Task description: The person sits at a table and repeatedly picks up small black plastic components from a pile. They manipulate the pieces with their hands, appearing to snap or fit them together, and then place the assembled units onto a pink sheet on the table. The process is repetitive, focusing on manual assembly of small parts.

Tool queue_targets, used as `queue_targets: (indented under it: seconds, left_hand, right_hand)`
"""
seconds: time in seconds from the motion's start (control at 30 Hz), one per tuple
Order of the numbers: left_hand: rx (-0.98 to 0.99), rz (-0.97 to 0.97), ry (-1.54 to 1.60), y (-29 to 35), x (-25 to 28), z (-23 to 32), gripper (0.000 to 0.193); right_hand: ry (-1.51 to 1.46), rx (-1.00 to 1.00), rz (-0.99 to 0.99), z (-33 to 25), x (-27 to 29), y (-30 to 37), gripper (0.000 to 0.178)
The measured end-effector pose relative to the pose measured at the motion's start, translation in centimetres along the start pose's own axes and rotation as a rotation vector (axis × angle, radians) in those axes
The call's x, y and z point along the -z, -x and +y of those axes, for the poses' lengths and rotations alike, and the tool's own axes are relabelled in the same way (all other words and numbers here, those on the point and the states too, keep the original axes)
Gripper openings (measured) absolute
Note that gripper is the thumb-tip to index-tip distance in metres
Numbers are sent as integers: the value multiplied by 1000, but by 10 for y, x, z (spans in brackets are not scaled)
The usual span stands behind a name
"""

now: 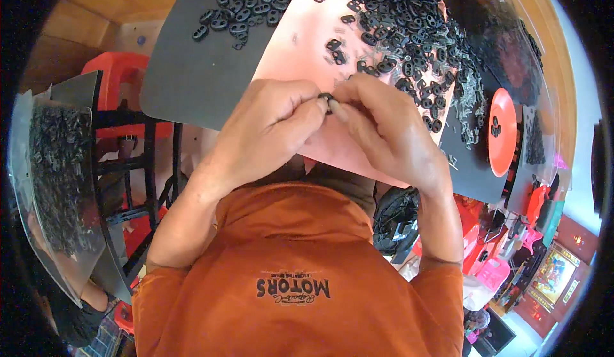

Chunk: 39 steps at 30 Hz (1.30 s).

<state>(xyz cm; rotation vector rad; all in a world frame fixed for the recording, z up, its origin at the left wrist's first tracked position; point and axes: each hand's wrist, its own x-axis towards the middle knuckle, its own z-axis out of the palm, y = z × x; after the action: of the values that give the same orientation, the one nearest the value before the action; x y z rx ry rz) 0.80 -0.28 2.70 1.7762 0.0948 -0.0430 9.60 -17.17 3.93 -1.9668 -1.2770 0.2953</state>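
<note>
Over the near part of a pink sheet, my two hands meet fingertip to fingertip. Between them is a small black cord lock, mostly covered by the fingers. My left hand pinches it from one side with thumb and index finger. From the other side my right hand closes its thumb and index finger on it. Just beyond the fingers lie a few loose two-holed black cord locks. A large heap of them spreads over the far side, with small pale springs scattered on the right.
The dark table extends left and right beneath the sheet. A red plate holding a few black pieces sits at right. On the left are a clear bag of black parts, a black metal frame and a red stool.
</note>
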Motion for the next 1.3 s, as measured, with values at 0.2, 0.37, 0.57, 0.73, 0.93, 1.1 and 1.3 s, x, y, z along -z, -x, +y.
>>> queue_targets:
  seconds: [0.2, 0.37, 0.57, 0.73, 0.93, 1.1, 1.3]
  left_hand:
    - [-120, 135, -420, -16, 12, -7, 29]
    - [-174, 165, -491, -19, 13, -12, 26]
    - [-190, 178, -372, -10, 9, -10, 22]
    - [-206, 133, -350, -7, 7, -7, 19]
    - [-178, 157, -210, -2, 4, -10, 19]
    - [-195, 157, -98, -1, 5, -14, 16]
    - [-228, 134, -82, -10, -3, -7, 14]
  right_hand:
    - [366, -65, 28, 22, 20, -28, 14]
    - [586, -21, -83, 38, 19, -44, 16]
    - [619, 110, -98, 39, 20, -49, 11]
    - [655, 223, -131, 41, 16, -62, 15]
    - [645, 225, -112, 50, 14, -69, 14]
    - [72, -38, -189, 19, 33, -50, 14]
    - [36, -32, -179, 14, 30, -31, 14]
